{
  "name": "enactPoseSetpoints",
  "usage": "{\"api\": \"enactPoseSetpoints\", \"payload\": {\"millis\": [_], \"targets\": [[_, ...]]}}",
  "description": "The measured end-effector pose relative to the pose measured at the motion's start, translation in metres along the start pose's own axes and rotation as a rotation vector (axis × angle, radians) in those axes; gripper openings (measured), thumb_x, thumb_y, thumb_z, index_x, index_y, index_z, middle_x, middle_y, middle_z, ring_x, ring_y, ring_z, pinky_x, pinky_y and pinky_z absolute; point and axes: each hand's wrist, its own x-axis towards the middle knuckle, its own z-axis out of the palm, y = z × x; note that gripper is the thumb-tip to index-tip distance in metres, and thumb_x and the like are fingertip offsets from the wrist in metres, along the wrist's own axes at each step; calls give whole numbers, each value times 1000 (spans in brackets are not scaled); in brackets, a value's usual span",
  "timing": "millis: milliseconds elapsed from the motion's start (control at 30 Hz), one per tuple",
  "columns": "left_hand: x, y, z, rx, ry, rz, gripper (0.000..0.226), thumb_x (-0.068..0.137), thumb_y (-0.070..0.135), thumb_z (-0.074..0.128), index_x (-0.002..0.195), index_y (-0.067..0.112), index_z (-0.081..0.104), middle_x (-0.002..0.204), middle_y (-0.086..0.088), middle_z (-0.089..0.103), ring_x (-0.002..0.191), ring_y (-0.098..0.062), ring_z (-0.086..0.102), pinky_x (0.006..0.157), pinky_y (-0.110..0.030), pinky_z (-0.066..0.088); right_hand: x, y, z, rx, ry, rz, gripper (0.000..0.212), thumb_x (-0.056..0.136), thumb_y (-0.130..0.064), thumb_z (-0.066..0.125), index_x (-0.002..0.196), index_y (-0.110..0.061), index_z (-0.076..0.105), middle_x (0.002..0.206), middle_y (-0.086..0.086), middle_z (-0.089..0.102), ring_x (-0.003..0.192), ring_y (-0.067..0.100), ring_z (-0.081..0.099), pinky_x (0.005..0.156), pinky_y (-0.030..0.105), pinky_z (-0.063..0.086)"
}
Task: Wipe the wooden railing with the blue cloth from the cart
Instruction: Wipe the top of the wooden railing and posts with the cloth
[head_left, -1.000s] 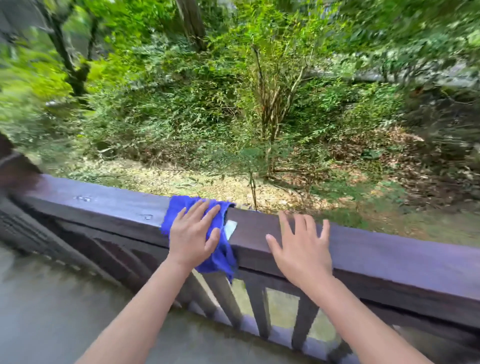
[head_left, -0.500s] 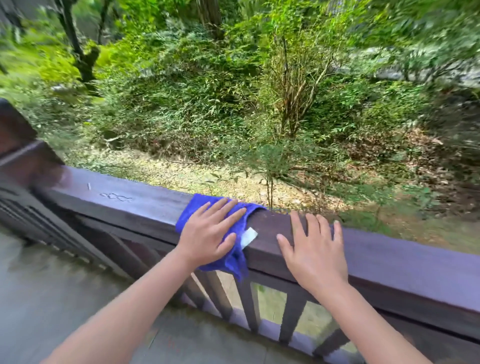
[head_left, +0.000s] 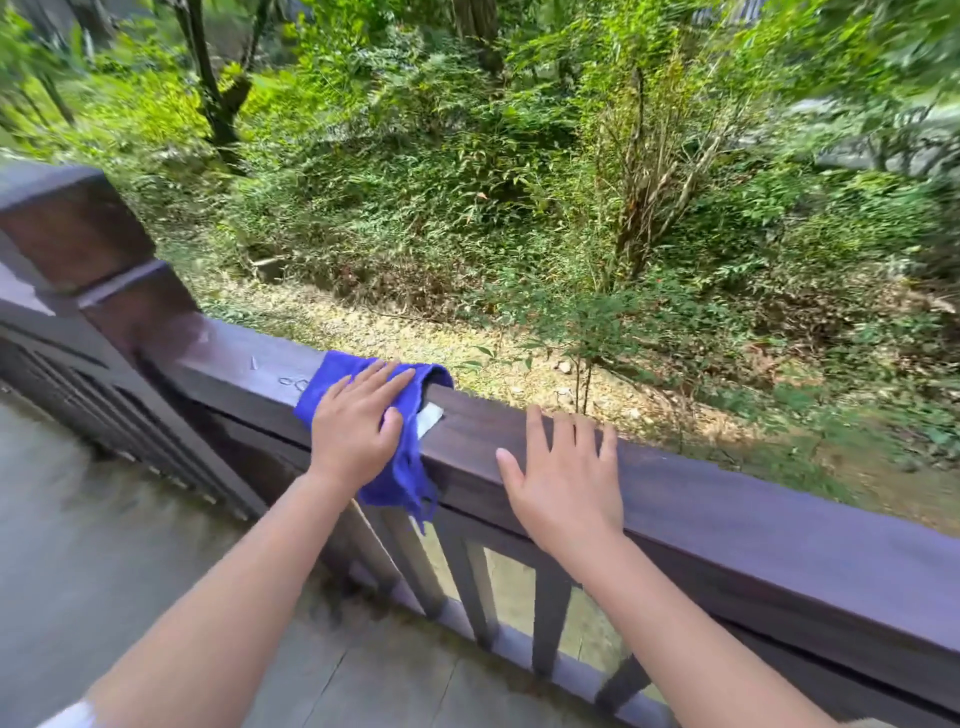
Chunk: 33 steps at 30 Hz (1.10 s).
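The dark brown wooden railing (head_left: 753, 514) runs from the left post down to the lower right. A blue cloth (head_left: 332, 376) with a white tag lies draped over its top, one end hanging down the near side. My left hand (head_left: 356, 428) presses flat on the cloth, fingers spread and pointing away from me. My right hand (head_left: 566, 483) rests flat on the bare rail top a short way to the right of the cloth, fingers apart, holding nothing.
A thick square post (head_left: 72, 234) ends the railing at the left, with another railing section beyond it. Vertical balusters (head_left: 545, 618) stand below the rail. A grey deck floor (head_left: 104, 545) lies under me. Beyond the railing the ground drops to bushes and leaf litter.
My left hand and the cloth have slid left along the rail toward the post. The view has swung left, bringing the post into sight. My right hand stays flat on the rail.
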Motion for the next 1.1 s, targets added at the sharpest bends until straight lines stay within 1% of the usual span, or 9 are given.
{"api": "enactPoseSetpoints", "payload": {"millis": [100, 200, 300, 367, 500, 800, 900, 1000, 1100], "targets": [[-17, 30, 15, 31, 17, -130, 61, 79, 35, 22, 136, 28, 44, 150, 3, 36, 140, -17, 28, 114, -45, 15, 8, -17, 4, 4, 19, -21, 63, 92, -50, 21, 143, -14, 19, 139, 14, 41, 128, 33, 32, 112, 54, 13], [-30, 42, 15, 24, 27, 85, 55, 80, 35, 29, 129, 27, 53, 142, 2, 48, 132, -21, 42, 108, -50, 29, 11, -21, 6, -6, 34, -14, 59, 91, -48, 26, 142, -17, 24, 139, 11, 44, 128, 31, 36, 111, 54, 17], [-18, 12, 5, 63, 17, 346, 50, 79, 33, 38, 123, 21, 59, 134, -3, 56, 123, -25, 52, 101, -47, 40, 14, -28, 7, -20, 61, -10, 57, 90, -45, 27, 140, -18, 30, 136, 11, 48, 126, 31, 40, 110, 57, 21], [-5, -18, -1, 74, 20, 403, 51, 76, 31, 41, 121, 17, 61, 131, -5, 58, 121, -26, 55, 100, -46, 44, 18, -42, 8, -18, 78, -24, 57, 88, -43, 29, 137, -15, 36, 133, 14, 51, 122, 33, 45, 108, 59, 25], [15, -70, -8, 59, 29, 342, 54, 71, 26, 40, 117, 13, 64, 128, -7, 60, 119, -28, 55, 97, -45, 48, 34, -74, 14, 1, 83, -57, 59, 85, -45, 32, 134, -13, 41, 130, 17, 54, 120, 36, 47, 105, 60, 28], [41, -156, -9, 19, 92, 373, 53, 75, 25, 33, 114, 9, 65, 125, -11, 62, 120, -27, 55, 94, -40, 48, 89, -157, 35, 3, -41, -195, 65, 90, -50, 26, 142, -12, 20, 142, 15, 39, 129, 32, 34, 107, 61, 18], [51, -194, -12, 19, 126, 367, 53, 74, 24, 33, 113, 7, 66, 123, -13, 62, 119, -29, 56, 93, -42, 50, 100, -180, 38, -9, -15, -190, 64, 88, -48, 28, 139, -10, 30, 135, 15, 49, 121, 33, 44, 104, 60, 27], [62, -224, -22, 24, 155, 335, 53, 73, 22, 33, 111, 4, 66, 122, -16, 62, 118, -32, 56, 90, -44, 51, 111, -203, 42, -13, -30, -209, 65, 88, -49, 28, 140, -10, 28, 137, 15, 46, 122, 34, 43, 104, 58, 28], [62, -236, -24, 43, 157, 319, 54, 74, 24, 36, 118, 9, 62, 130, -14, 57, 126, -30, 48, 98, -52, 44, 120, -225, 46, -38, -52, -224, 66, 88, -49, 30, 140, -9, 27, 137, 17, 45, 123, 34, 43, 103, 57, 30]]}}
